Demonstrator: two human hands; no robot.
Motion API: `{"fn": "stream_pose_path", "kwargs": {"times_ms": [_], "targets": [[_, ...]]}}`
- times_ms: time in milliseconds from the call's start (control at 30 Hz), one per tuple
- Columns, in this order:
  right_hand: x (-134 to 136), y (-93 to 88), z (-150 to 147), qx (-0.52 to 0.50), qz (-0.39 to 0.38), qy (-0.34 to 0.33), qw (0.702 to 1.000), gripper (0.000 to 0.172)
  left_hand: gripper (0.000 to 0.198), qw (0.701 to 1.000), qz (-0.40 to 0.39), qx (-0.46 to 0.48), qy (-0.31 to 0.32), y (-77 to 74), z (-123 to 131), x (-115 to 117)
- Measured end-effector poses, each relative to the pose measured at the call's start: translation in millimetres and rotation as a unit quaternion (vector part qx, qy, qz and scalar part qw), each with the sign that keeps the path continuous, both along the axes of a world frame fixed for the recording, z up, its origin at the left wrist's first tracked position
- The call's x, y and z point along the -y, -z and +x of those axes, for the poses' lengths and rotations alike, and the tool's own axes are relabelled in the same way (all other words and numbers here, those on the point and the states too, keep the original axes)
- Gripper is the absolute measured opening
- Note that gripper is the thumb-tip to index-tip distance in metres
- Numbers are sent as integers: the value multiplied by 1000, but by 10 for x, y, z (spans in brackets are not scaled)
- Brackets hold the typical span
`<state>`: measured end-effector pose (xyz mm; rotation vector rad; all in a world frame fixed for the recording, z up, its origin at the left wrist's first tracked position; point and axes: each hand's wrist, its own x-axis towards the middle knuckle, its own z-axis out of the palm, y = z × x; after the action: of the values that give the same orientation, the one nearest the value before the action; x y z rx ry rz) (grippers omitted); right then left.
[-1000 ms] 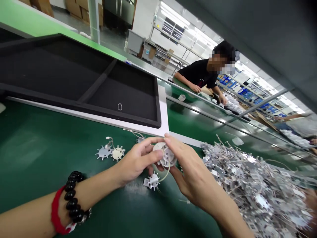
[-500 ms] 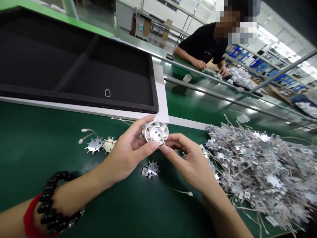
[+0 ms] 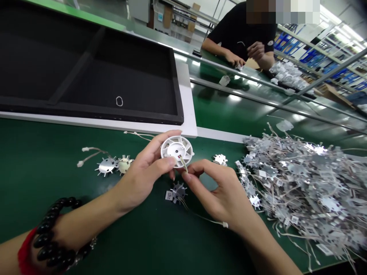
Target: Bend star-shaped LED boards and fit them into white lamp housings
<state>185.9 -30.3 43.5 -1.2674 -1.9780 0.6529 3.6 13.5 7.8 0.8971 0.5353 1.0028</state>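
My left hand [image 3: 149, 164] grips a round white plastic housing [image 3: 187, 147] with spokes and a hub, its thumb pressed on the front face. A short pale cable [image 3: 184, 164] comes out through an opening in the hub. Thumb and forefinger of my right hand [image 3: 213, 183] pinch this cable just below the housing's rim. Beneath the hands, a silver spiky disc [image 3: 179, 192] with a white label and a long lead lies on the green mat. Left of my left hand are another silver disc [image 3: 106, 165] and a yellowish disc [image 3: 124, 164].
A big heap of silver discs with leads [image 3: 304, 191] covers the right side. A black divided tray [image 3: 137, 76] with a pale ring [image 3: 119, 101] in it lies at the back left. Across the metal rails, a co-worker [image 3: 241, 38] handles white parts.
The housing has turned a little, and my right hand has drawn the cable slightly down, away from the hub. The co-worker's one hand has risen. The view has shifted somewhat.
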Motion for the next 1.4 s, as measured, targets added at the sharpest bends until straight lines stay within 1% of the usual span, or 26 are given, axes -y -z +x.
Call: {"fn": "stream_pose_path", "kwargs": {"times_ms": [133,200,267,367,433,500,600,667,733,800,833,900,967,1033,1067,1100,1133,1200,1267,1333,1400], "targets": [[5,20,-14,12,1,-24,1000,11,52,1000,-19,15,14,-29,21,17],[1,25,2,33,-8,-24,999,10,57,1000,-19,13,-3,-43,28,23],[-6,21,30,59,-31,-18,998,14,54,999,-8,-2,-31,-44,27,22],[-18,-7,75,111,-105,-14,988,29,49,997,3,-35,-63,-28,16,12],[-24,-37,91,150,-157,-14,976,41,51,996,0,-50,-79,-19,11,6],[-25,-68,93,185,-218,-20,958,46,55,995,-3,-55,-89,-19,13,3],[-20,-103,76,229,-305,-52,923,44,55,994,14,-52,-92,-30,26,5],[-16,-113,63,239,-328,-89,910,39,53,994,31,-58,-91,-35,36,9],[-13,-115,57,237,-322,-115,909,30,53,992,46,-73,-90,-37,41,13],[-15,-114,63,223,-307,-119,918,24,54,991,54,-87,-90,-41,41,16],[-17,-115,72,204,-302,-113,924,24,54,990,53,-89,-93,-46,38,18],[-24,-117,103,127,-299,-92,941,25,57,990,41,-89,-101,-61,31,25],[-33,-114,148,17,-283,-59,957,29,60,989,32,-93,-111,-79,23,35],[-44,-104,195,-104,-248,-36,962,34,58,987,33,-104,-120,-91,16,45],[-50,-98,213,-166,-232,-35,958,37,57,987,31,-106,-120,-92,13,48],[-57,-93,225,-229,-224,-38,947,39,58,988,26,-101,-115,-90,9,48],[-64,-89,228,-288,-222,-42,931,41,59,990,17,-91,-102,-85,4,45],[-82,-89,212,-379,-233,-49,894,44,63,997,-3,-55,-56,-73,-9,30],[-100,-92,178,-429,-245,-45,869,46,57,1000,-20,-12,-2,-67,-24,9],[-114,-85,146,-455,-253,-44,853,45,47,998,-43,19,41,-76,-41,-6],[-121,-66,128,-475,-266,-49,838,45,46,993,-76,34,82,-100,-57,-4]]}}
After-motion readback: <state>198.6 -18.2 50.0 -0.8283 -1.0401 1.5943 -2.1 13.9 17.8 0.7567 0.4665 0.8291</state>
